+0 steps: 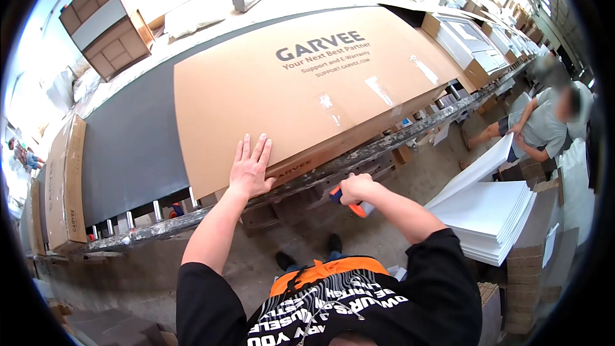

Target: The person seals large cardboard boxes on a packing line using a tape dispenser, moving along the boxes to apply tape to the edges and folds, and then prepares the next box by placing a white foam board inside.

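Brown corrugated cardboard fills the middle of my view: a large flat carton (307,83) lying on the dark grey conveyor belt (128,147), its near edge at the belt's metal rail (359,154); my left hand (251,170) lies flat on the carton's near corner, fingers spread and pointing to twelve o'clock, gripping nothing; my right hand (354,189) is clenched around a small orange and blue handled tool (359,206), just below the rail, at about four o'clock from my left hand; a stack of white flat panels (490,218) sits at three o'clock; another person (544,125) bends over it beyond.
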`<act>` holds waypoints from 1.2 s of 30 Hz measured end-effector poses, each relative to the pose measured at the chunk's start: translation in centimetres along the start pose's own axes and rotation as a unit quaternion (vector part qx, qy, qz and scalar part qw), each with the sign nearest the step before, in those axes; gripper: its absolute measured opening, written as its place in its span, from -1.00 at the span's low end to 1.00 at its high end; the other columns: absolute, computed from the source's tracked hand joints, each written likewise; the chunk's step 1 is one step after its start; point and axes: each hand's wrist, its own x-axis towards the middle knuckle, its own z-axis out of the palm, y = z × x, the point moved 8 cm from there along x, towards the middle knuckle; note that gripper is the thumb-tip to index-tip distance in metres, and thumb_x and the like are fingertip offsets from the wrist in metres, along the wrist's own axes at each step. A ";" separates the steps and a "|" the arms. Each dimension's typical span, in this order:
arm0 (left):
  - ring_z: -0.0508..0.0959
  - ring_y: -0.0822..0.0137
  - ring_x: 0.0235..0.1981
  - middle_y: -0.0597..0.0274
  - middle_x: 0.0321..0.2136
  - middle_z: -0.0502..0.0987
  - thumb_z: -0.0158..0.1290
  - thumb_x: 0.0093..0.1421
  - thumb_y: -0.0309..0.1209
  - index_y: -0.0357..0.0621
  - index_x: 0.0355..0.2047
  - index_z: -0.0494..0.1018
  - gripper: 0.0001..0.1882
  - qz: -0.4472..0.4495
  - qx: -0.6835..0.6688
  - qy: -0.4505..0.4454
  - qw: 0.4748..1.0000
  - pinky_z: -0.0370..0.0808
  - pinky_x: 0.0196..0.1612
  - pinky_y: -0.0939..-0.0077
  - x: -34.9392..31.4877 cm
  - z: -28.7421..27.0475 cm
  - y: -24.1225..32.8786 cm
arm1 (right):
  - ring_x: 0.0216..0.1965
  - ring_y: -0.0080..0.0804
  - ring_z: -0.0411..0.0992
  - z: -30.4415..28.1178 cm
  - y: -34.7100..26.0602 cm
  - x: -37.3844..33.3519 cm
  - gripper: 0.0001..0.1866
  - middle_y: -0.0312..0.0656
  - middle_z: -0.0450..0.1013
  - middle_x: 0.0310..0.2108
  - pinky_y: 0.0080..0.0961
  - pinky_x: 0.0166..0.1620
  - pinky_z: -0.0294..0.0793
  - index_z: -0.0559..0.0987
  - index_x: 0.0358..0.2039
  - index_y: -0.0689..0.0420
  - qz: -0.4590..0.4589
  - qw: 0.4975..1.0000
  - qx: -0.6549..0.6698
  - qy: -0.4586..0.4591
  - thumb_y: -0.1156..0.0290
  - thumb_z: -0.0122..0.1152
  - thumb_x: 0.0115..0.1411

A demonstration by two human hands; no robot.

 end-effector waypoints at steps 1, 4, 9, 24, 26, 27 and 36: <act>-0.14 -0.15 0.42 0.05 0.41 -0.06 0.23 -0.04 0.02 -0.23 0.37 -0.04 0.10 0.004 -0.012 0.026 1.000 -0.18 0.44 0.06 -0.7 0.8 -1.0 | 0.14 0.02 0.40 -2.1 -1.9 -2.2 -0.43 0.19 0.41 0.05 -0.10 0.14 0.40 0.57 0.03 0.16 -0.041 0.999 -0.008 0.010 0.20 0.11 -0.01; -0.15 -0.13 0.42 -0.09 0.40 -0.10 0.30 -0.07 -0.07 -0.31 0.37 -0.15 0.17 -0.015 -0.068 0.050 0.996 -0.17 0.44 0.11 -0.9 1.0 -1.8 | -0.02 0.22 0.42 -12.3 -7.0 -7.0 -0.39 0.16 0.29 0.08 0.04 0.05 0.44 0.32 0.17 -0.02 -0.128 0.944 0.020 0.303 0.16 0.12 0.07; -0.16 -0.08 0.43 -0.29 0.38 -0.22 0.39 -0.16 -0.22 -0.37 0.36 -0.38 0.35 -0.052 -0.229 0.109 0.966 -0.14 0.44 0.28 -1.4 0.8 -2.9 | -0.17 0.03 0.51 -28.9 -14.2 -8.9 -0.46 0.01 0.46 -0.13 -0.10 -0.18 0.54 0.44 0.03 0.07 -0.131 0.807 0.108 0.566 0.27 0.18 -0.04; 0.05 -0.03 0.38 0.04 0.40 -0.03 0.39 -0.18 -0.18 -0.25 0.39 -0.24 0.30 -0.012 -0.237 0.135 0.962 0.00 0.41 0.16 -0.8 1.3 -3.5 | -0.14 -0.23 0.59 -7.9 -14.4 -4.1 -0.63 -0.07 0.60 -0.20 -0.32 -0.07 0.56 0.69 -0.25 0.09 -0.053 0.981 0.074 0.171 0.20 0.22 -0.06; 0.03 -0.05 0.39 0.17 0.40 0.02 0.35 -0.14 -0.11 -0.15 0.39 -0.09 0.18 0.019 -0.143 0.096 0.985 -0.01 0.40 0.07 -1.1 1.8 -3.1 | -0.18 -0.28 0.60 -8.4 -15.8 -0.8 -0.66 -0.17 0.62 -0.27 -0.33 -0.20 0.61 0.71 -0.30 0.05 -0.049 0.970 0.080 0.223 0.23 0.27 -0.13; 0.03 -0.05 0.39 0.17 0.40 0.02 0.35 -0.14 -0.11 -0.15 0.39 -0.09 0.18 0.032 -0.140 0.098 0.985 -0.01 0.40 0.07 -1.4 1.7 -2.6 | -0.20 -0.29 0.60 -7.8 -16.9 1.4 -0.66 -0.19 0.62 -0.29 -0.34 -0.23 0.61 0.71 -0.31 0.04 -0.050 0.971 0.052 0.228 0.25 0.29 -0.16; 0.01 -0.12 0.38 0.29 0.36 0.14 0.19 0.00 0.11 0.08 0.34 0.14 -0.06 0.015 -0.045 0.130 0.990 -0.10 0.40 -0.04 -3.1 1.9 -3.1 | -0.13 -0.09 0.49 -1.6 -11.5 -4.0 -0.41 0.01 0.43 -0.01 -0.22 -0.13 0.54 0.57 -0.02 0.00 -0.076 0.952 0.077 0.288 0.29 0.28 -0.18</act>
